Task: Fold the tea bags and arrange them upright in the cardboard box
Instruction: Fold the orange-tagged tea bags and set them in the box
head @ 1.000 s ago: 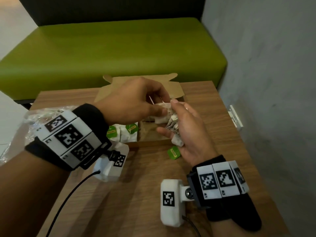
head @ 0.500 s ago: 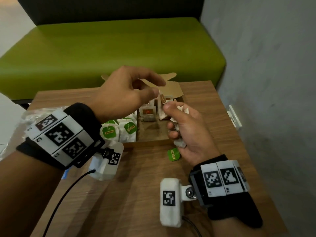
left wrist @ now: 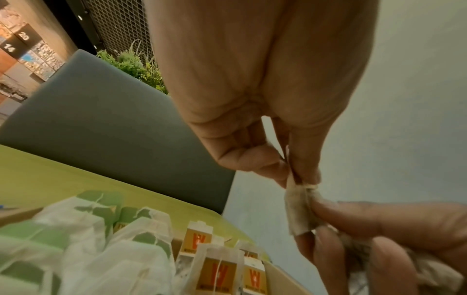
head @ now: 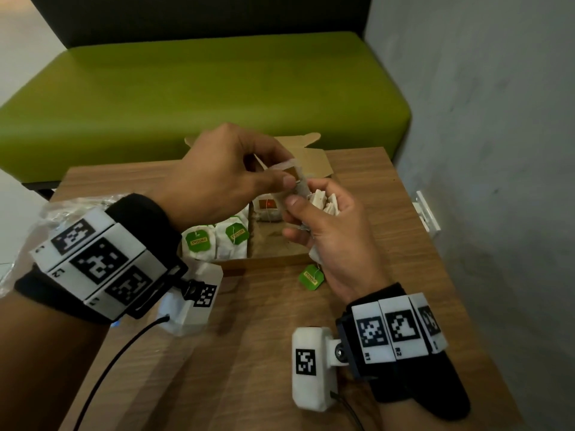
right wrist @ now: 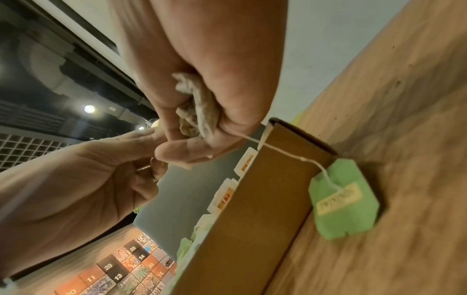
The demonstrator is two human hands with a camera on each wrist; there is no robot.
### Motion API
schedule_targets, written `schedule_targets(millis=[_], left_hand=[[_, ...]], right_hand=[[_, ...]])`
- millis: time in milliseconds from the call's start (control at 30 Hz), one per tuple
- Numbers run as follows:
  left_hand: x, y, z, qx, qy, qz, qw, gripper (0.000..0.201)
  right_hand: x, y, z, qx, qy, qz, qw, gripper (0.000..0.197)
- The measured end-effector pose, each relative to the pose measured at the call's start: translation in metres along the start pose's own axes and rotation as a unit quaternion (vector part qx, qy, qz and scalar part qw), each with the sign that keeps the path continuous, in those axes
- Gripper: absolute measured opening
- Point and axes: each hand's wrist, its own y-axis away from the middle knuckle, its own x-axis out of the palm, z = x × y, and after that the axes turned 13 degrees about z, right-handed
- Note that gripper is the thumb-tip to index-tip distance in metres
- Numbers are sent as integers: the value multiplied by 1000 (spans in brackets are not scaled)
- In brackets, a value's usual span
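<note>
My right hand (head: pixel 314 202) grips a bundle of white tea bags (head: pixel 323 202) over the right half of the open cardboard box (head: pixel 273 260). My left hand (head: pixel 291 174) pinches the top of one tea bag (head: pixel 300 188) that sticks out of that bundle; the left wrist view shows the tea bag (left wrist: pixel 298 205) between thumb and forefinger. A string runs from the bundle (right wrist: pixel 197 111) over the box wall (right wrist: pixel 252 219) to a green tag (right wrist: pixel 346 201) lying on the table. Green-tagged bags (head: pixel 217 241) stand in the box's left part, orange-tagged bags (head: pixel 267 206) at its back.
The box sits on a small wooden table (head: pixel 249 353) with a green bench (head: pixel 202 98) behind and a grey wall (head: pixel 497 150) close on the right. A clear plastic bag (head: pixel 62 209) lies at the table's left edge. The box flap (head: pixel 311 163) stands open at the back.
Half a second ago my left hand was raised over the box's back with nothing in it. It has come back to the right hand's bundle and now pinches one tea bag.
</note>
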Motion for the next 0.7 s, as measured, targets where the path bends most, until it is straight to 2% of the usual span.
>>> schedule_targets(millis=[67, 133, 233, 367, 567, 700], left_hand=[[0, 1, 6, 1, -15, 2, 1000, 9], [0, 1, 13, -22, -33, 9, 999, 7], [7, -1, 25, -62, -122, 65, 988, 14], [19, -8, 40, -84, -162, 98, 978, 13], [26, -18, 46, -126, -164, 28, 978, 7], [27, -21, 48, -140, -156, 4, 978, 5]], right_hand=[[0, 0, 0, -5, 12, -11, 1000, 21], [-1, -2, -2, -3, 22, -43, 999, 16], [-5, -4, -2, 17, 19, -91, 995, 4], [-5, -3, -3, 34, 39, -90, 995, 6], [-5, -3, -3, 54, 53, -85, 993, 9], [-5, -3, -3, 59, 54, -84, 993, 10]])
